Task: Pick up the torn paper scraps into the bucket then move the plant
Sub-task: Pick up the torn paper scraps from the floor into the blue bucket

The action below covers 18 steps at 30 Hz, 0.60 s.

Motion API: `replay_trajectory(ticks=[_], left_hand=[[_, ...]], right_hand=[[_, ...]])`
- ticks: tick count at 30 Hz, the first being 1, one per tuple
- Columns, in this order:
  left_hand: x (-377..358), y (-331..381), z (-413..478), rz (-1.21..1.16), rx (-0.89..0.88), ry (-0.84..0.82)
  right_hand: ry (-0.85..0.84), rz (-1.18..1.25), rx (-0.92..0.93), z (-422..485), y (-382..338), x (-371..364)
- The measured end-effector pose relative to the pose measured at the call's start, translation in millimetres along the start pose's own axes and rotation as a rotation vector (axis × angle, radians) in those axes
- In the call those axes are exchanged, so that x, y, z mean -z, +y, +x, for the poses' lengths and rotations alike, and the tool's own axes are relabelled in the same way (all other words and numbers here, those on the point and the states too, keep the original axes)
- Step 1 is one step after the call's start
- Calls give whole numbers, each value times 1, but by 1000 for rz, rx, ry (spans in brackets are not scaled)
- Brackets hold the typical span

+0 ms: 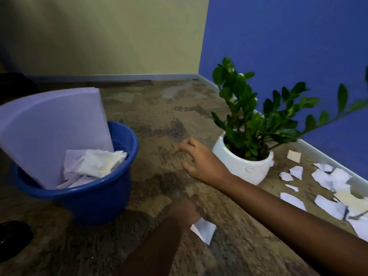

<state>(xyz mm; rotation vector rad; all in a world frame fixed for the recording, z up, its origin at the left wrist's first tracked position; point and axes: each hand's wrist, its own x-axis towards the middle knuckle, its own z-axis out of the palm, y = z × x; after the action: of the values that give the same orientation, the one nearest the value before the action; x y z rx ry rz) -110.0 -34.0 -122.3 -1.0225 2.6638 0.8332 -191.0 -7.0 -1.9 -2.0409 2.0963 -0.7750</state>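
Floor (159,120): mottled brown carpet, meeting the walls at a corner. On it: blue bucket (99,198) at left; white-potted plant (242,166) right of centre; scraps (328,188) scattered by the right wall; one scrap (205,230) apart, near bottom centre.

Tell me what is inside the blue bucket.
The bucket holds a large pale sheet standing upright and crumpled white paper with flatter scraps beneath. The paper hides the bottom.
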Motion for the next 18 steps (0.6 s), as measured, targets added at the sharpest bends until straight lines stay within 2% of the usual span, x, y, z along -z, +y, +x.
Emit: replay_trajectory(ticks=[4, 8, 11, 15, 18], left_hand=[[-15, 22, -7, 47, -55, -129], [-33, 31, 1, 148, 66, -169], [-41, 43, 10, 62, 175, -170], [-48, 58, 23, 30, 194, -109], [-52, 68, 36, -20, 205, -69]], right_hand=[[-135, -168, -234, -60, 69, 6], [-263, -228, -455, -118, 124, 14], [-322, -290, -589, -154, 160, 19], [-276, -355, -774, -191, 201, 25], [-193, -299, -922, -210, 222, 27]])
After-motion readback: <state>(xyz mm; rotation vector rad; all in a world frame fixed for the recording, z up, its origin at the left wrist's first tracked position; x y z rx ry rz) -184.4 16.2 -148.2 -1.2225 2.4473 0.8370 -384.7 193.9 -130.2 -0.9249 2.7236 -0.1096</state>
